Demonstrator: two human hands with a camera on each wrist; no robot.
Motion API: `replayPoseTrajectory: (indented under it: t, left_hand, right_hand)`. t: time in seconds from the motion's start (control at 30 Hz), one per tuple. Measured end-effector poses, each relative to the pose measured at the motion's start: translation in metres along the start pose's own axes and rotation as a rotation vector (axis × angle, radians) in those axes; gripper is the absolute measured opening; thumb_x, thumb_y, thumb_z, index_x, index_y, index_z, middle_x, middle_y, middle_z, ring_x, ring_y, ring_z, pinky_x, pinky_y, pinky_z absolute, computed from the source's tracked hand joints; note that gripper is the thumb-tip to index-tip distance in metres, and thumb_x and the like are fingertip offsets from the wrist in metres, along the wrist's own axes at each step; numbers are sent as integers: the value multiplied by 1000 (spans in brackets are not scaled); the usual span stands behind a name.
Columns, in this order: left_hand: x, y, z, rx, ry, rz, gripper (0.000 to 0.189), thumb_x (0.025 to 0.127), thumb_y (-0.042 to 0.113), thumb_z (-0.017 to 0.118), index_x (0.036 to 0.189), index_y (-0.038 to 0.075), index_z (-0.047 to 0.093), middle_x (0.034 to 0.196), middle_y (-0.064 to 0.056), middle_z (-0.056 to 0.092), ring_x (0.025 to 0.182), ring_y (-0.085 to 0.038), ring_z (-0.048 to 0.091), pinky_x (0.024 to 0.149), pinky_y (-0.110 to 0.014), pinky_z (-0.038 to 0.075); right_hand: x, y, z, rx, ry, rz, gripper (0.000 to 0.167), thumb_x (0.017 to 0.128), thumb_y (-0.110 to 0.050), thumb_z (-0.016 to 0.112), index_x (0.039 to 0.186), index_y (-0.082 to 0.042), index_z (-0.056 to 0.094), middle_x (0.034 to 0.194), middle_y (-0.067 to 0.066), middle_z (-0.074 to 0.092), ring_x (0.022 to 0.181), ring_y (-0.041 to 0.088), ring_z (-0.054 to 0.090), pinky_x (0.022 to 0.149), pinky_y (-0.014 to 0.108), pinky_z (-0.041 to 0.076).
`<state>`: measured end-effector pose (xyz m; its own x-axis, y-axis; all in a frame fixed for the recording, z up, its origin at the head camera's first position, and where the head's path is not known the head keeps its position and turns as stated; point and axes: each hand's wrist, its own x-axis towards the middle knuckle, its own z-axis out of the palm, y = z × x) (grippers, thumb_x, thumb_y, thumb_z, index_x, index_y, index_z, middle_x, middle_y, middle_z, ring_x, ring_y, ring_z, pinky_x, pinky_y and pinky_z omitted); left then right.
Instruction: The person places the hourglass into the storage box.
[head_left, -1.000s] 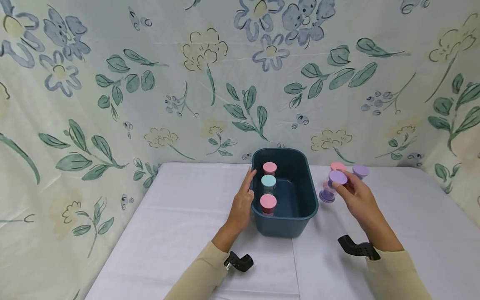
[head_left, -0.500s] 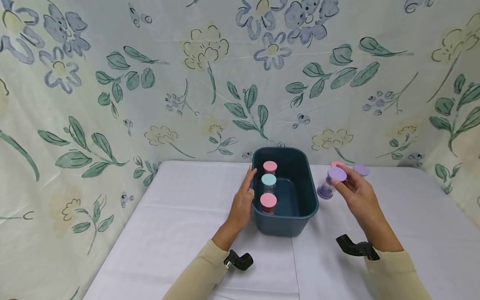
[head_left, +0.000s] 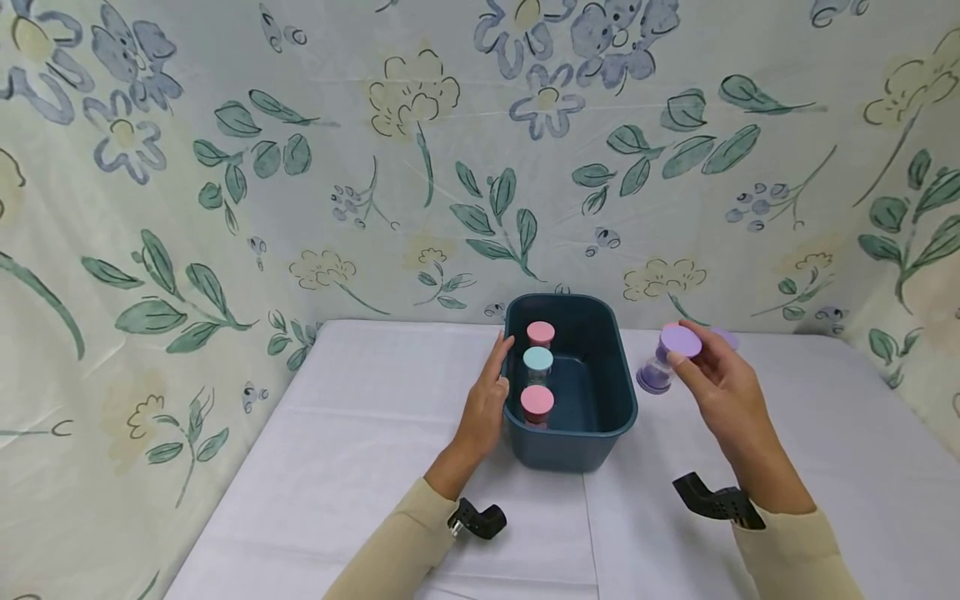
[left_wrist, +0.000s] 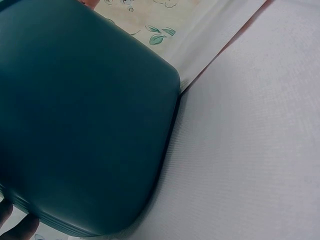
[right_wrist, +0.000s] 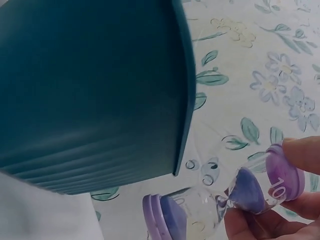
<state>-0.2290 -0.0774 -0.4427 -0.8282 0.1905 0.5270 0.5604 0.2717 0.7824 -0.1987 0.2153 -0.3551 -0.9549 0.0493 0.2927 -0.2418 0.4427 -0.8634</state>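
Note:
A dark teal bin (head_left: 555, 454) stands on the white-covered table. My left hand (head_left: 477, 421) lies along its left wall, fingers extended and touching it. To the right of the bin, my right hand (head_left: 727, 396) pinches a purple-capped sand timer (head_left: 656, 377) by its upper cap. In the right wrist view, this sand timer (right_wrist: 248, 190) has clear glass bulbs, purple sand and a "10" on the glass near the cap; it is tilted. Inside the bin, along its left side, are a pink-capped timer (head_left: 537, 402), a light-blue-capped one (head_left: 537, 360) and another pink-capped one (head_left: 540, 333).
Behind my right hand, another purple cap (head_left: 727, 337) and a bit of a pink cap (head_left: 670, 326) show, both mostly hidden. A floral cloth (head_left: 405, 208) hangs at the table's back edge. White cloth (head_left: 360, 417) covers the table.
My right hand has shifted slightly with the purple sand timer, now covering more of the pink and purple caps behind it. The left hand stays against the bin.

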Motion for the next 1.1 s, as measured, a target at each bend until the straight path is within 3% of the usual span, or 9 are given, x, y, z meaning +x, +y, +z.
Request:
replayPoseTrajectory:
  t: [0.4,0.53,0.83,1.1]
  left_hand:
    - [0,2,-1,-9,-6,1,55,101,29,22,154,18,22,162,0,12,147,-15,13,115,-51,19]
    - [0,0,-1,-5,-5,3,55,101,30,22,154,18,22,162,0,13,147,-15,14,115,-50,19]
    - [0,1,0,-6,-1,0,55,100,27,22,154,17,23,162,-2,13,147,-16,14,115,-51,20]
    - [1,1,0,-6,-1,2,56,98,19,24,154,17,23,162,-3,13,147,-18,14,114,-52,20]
  right_hand:
    - [-14,-28,-1,3,53,-94,55,98,-23,54,150,-22,34,145,12,43,128,25,47,93,13,41]
    - [-19,-36,0,20,58,-142,55,98,-17,55,149,-19,35,144,12,43,127,21,48,93,12,41]
    - [-27,-50,6,69,20,-278,57,94,0,56,147,-10,39,140,13,44,126,14,49,94,13,40]
    - [-32,-56,18,98,-45,-312,56,93,1,57,146,-9,41,142,10,43,128,15,48,96,16,39]
